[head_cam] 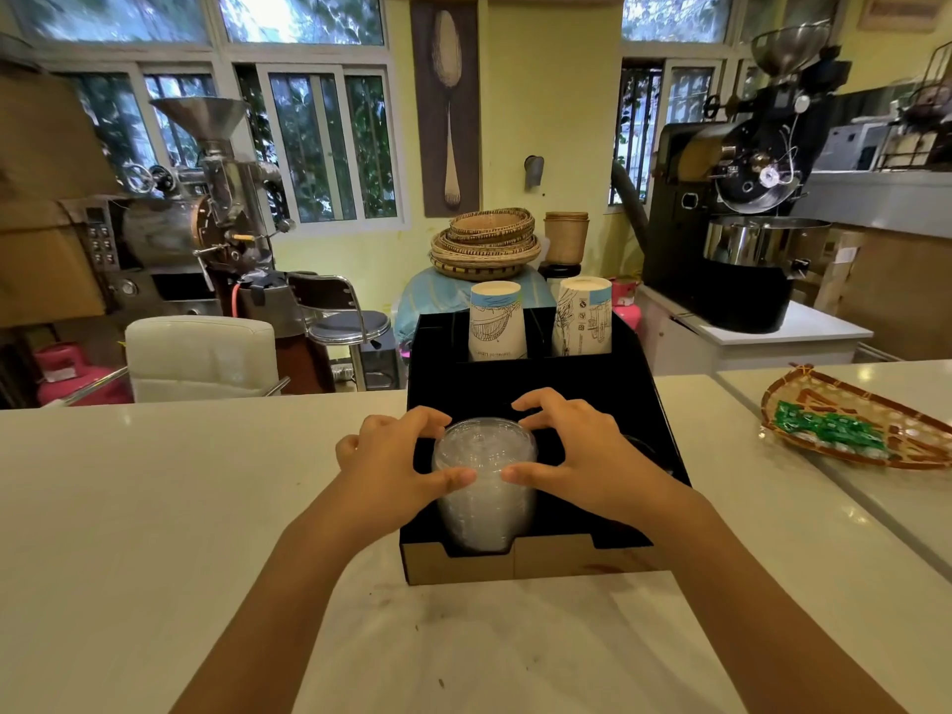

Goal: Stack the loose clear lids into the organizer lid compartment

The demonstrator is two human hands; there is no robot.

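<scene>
Because the stack of clear lids [484,481] has to stay straight in the front slot of the black organizer [536,389], the left hand [394,463] and right hand [579,456] cup it from either side, fingers curled and thumbs pressed to its near face. It looks cloudy, ribbed, its top above the organizer's rim, below two paper cup stacks [538,322] at the organizer's back.
</scene>
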